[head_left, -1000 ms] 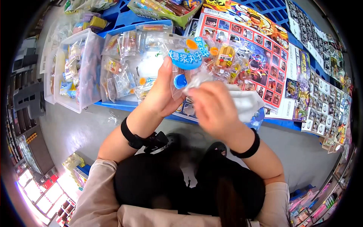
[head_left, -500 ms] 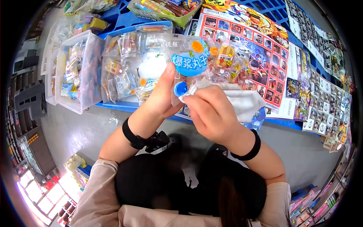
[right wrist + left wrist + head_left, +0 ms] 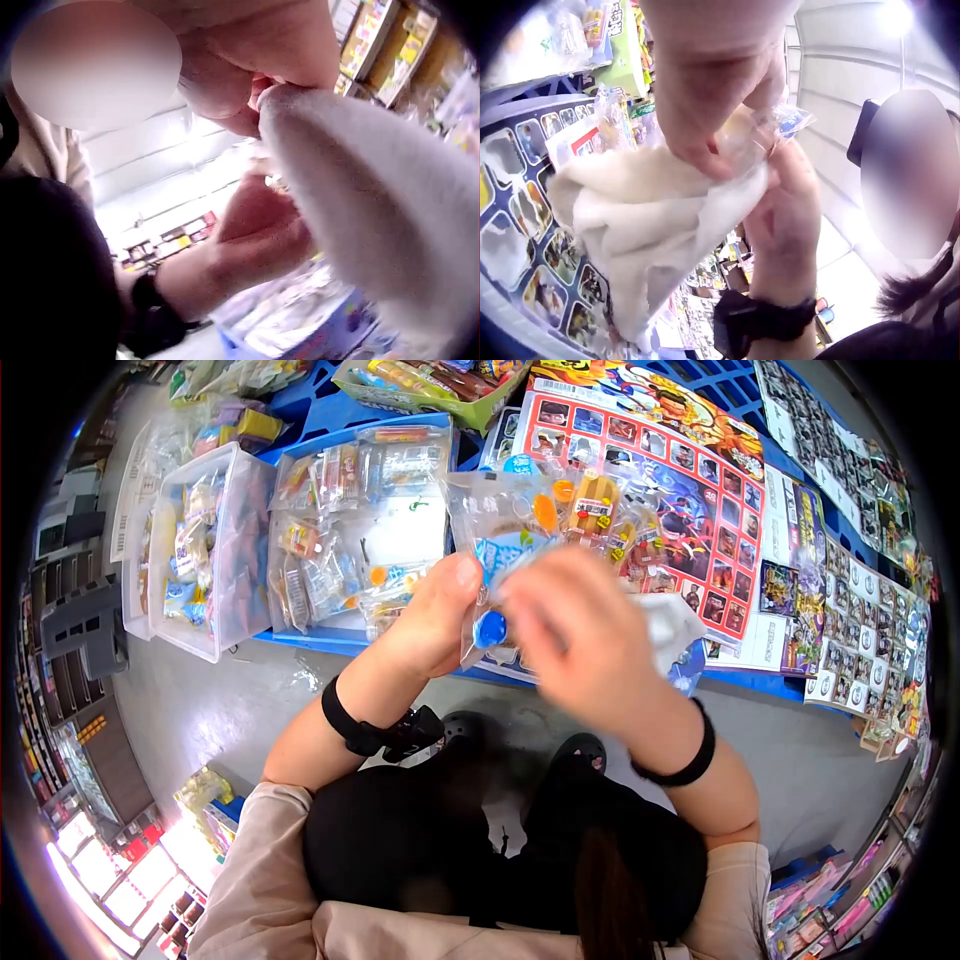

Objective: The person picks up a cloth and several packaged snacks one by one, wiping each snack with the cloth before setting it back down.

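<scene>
both forearms reach forward and slant inward, elbows bent and set wide; the left forearm [image 3: 305,740] and the right forearm [image 3: 690,780] bring the hands close together in front of the body. the left hand [image 3: 440,615] grips with its thumb [image 3: 463,574] extended forward along the top, its wrist [image 3: 375,675] nearly in line with the arm. the right hand [image 3: 585,635], blurred in the head view, has its fingers [image 3: 535,630] curled inward in a pinch, knuckles uppermost.
</scene>
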`<move>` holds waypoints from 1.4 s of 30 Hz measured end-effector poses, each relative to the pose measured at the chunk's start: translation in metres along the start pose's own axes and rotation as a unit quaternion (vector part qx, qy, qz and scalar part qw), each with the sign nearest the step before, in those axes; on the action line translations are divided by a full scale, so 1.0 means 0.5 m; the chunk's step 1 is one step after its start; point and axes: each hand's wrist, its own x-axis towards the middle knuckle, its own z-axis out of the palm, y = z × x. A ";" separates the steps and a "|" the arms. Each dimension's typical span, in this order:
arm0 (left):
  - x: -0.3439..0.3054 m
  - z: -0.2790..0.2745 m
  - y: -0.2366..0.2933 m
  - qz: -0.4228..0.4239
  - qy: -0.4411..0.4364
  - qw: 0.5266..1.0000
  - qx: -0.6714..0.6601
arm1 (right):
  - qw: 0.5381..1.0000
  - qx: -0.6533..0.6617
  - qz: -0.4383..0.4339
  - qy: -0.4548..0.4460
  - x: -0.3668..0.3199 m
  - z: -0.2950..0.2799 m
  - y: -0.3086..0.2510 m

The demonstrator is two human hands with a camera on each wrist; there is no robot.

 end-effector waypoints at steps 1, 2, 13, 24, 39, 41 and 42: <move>0.000 -0.014 0.003 0.001 -0.026 0.999 0.040 | 0.999 0.035 -0.018 0.022 -0.012 0.020 -0.012; 0.000 -0.020 0.004 0.003 -0.051 0.995 0.080 | 0.999 0.034 -0.017 0.024 -0.011 0.018 -0.012; -0.013 -0.007 0.033 -0.033 -0.116 0.986 0.114 | 0.998 -0.027 -0.029 0.045 0.022 -0.026 0.024; -0.004 -0.028 0.021 -0.055 -0.197 0.971 0.124 | 0.993 -0.002 0.101 0.062 0.012 -0.069 0.093; -0.025 0.041 0.093 0.257 0.006 0.591 0.765 | 0.664 0.619 0.416 0.045 -0.040 -0.104 0.098; -0.029 0.046 0.097 0.256 -0.004 0.555 0.791 | 0.677 0.620 0.395 0.039 -0.041 -0.094 0.087; -0.031 0.047 0.097 0.256 -0.003 0.556 0.791 | 0.677 0.620 0.395 0.038 -0.042 -0.090 0.082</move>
